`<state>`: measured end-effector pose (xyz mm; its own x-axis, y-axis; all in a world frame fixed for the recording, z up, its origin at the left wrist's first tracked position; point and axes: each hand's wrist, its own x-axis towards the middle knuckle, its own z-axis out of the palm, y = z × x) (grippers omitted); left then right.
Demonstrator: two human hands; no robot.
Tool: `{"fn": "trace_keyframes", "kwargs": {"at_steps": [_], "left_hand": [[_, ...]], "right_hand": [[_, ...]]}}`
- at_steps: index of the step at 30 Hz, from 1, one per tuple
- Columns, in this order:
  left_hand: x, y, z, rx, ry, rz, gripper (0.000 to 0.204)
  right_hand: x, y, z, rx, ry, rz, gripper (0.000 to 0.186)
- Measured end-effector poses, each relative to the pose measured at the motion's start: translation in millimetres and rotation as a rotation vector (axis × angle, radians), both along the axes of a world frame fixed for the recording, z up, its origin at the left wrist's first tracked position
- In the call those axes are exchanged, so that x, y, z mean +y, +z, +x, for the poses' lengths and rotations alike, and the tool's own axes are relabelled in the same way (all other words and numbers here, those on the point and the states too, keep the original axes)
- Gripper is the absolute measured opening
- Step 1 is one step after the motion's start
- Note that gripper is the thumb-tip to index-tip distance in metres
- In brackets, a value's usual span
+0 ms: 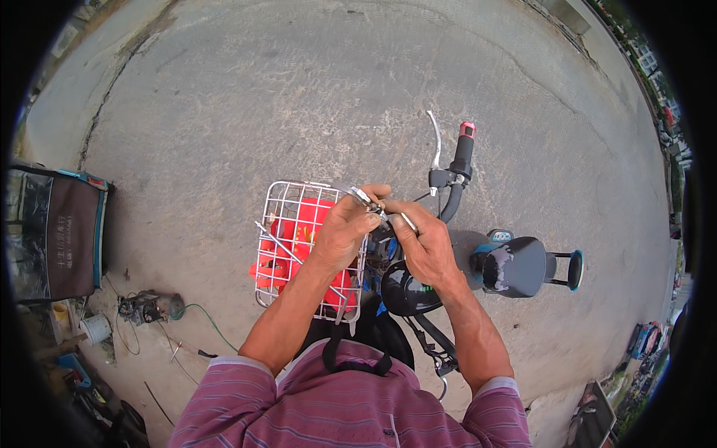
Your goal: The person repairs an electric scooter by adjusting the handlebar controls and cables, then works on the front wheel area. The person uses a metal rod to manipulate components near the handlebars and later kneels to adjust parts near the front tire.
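Observation:
In front of my chest, above an electric bike, my two hands work close together. My left hand (345,233) pinches a silver lever-like metal part (361,196) with a small black piece at its lower end. My right hand (429,245) is closed on a thin silver tool (408,222), whose exact kind is hidden by the fingers. Both sets of fingertips meet at the black piece. Under my left hand and wrist sits a white wire basket (278,185) with red bags (308,220) inside. A silver rod (278,243) lies across the basket.
Right of my hands stand a handlebar grip (463,153) with a silver brake lever (435,140), a black rounded cover (408,290) and the seat (517,267). At left are a dark covered vehicle (73,235), a small machine (149,306) with a green hose (213,328), and a white bucket (95,328).

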<state>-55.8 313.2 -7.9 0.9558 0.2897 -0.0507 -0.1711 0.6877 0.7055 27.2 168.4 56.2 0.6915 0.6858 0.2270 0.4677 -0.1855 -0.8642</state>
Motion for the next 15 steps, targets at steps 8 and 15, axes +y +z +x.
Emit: {"fn": "trace_keyframes", "kwargs": {"at_steps": [8,15], "left_hand": [[14.4,21.6,-17.5,0.034,-0.062,0.040,0.028],[28.4,62.3,-45.6,0.229,0.228,1.138,0.023]], "right_hand": [[7.6,-0.4,-6.9,0.147,0.214,-0.175,0.023],[-13.4,2.9,-23.6,0.135,0.239,-0.215,0.020]]}}
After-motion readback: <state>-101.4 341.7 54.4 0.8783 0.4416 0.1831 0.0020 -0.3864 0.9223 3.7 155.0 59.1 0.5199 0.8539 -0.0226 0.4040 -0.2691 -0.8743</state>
